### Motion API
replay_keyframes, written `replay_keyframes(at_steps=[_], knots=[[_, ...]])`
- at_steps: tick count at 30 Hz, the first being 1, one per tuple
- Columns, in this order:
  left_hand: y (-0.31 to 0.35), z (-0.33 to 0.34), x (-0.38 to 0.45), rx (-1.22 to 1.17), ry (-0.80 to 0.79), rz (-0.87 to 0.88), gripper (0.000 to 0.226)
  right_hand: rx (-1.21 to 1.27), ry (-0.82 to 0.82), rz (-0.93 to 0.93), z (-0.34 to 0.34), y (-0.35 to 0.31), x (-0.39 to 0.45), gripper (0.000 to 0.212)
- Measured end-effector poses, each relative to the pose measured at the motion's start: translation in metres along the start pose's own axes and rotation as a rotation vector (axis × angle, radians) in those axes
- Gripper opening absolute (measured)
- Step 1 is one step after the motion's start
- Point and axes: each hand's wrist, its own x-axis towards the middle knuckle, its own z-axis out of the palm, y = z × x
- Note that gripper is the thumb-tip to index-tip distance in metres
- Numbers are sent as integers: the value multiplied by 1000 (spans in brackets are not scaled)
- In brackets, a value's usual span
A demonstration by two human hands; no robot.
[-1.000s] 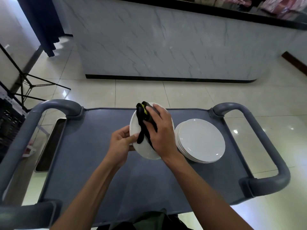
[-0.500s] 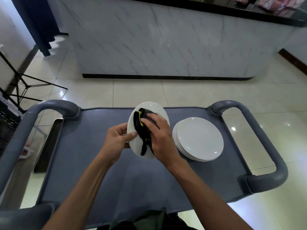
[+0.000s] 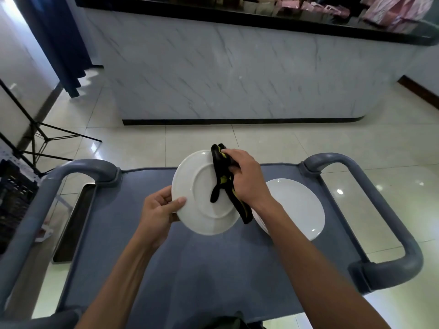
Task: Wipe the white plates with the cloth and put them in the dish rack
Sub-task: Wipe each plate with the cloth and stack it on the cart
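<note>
a grey cart top (image 3: pixel 194 269) fills the lower middle of the head view, bounded at left and right by thick grey loop handles (image 3: pixel 80 169). bare cart surface lies open between the forearms and toward the near edge. beyond the far edge of the cart a strip of glossy cream floor tile (image 3: pixel 273 141) runs to the base of a marble-faced counter (image 3: pixel 232 74). at far left a dark crate-like rack (image 3: pixel 14 200) sits just outside the left handle, partly cut by the frame edge, and a metal tray (image 3: pixel 73 219) lies alongside the cart's left edge. black tripod legs (image 3: pixel 40 136) stand on the floor behind it. no brand, label or writing can be read anywhere.

the left hand (image 3: pixel 159 210) grips a white plate (image 3: pixel 202 205) at its left rim, thumb across the upper face and fingers curled behind. the plate is held tilted above the cart top with its underside foot ring facing the camera. the right hand (image 3: pixel 242 179) is closed round a black and yellow cloth (image 3: pixel 223 181), pressing it against the right part of the plate's underside; one end of the cloth sticks up past the plate's top rim and the other hangs down past its lower right edge.

a stack of white plates (image 3: pixel 297 207) rests on the cart top just right of the held plate, partly hidden behind the right wrist.
</note>
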Motion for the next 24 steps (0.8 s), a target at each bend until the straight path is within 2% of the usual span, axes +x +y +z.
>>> replay_keyframes(at_steps=[7,11,18,21,24], knots=[[-2,-8,6,-129,113,-12,28,41,-16,141,-6,17,-4,47],[0,-10,14,-183,169,-17,25,73,12,154,0,22,-18,47],[3,9,25,-275,254,13,30,44,60,40,23,14,-42,46],[3,20,29,-300,295,21,32,-51,75,-106,34,9,-56,42],[2,30,33,-304,326,26,31,-176,14,-226,36,14,-68,51]])
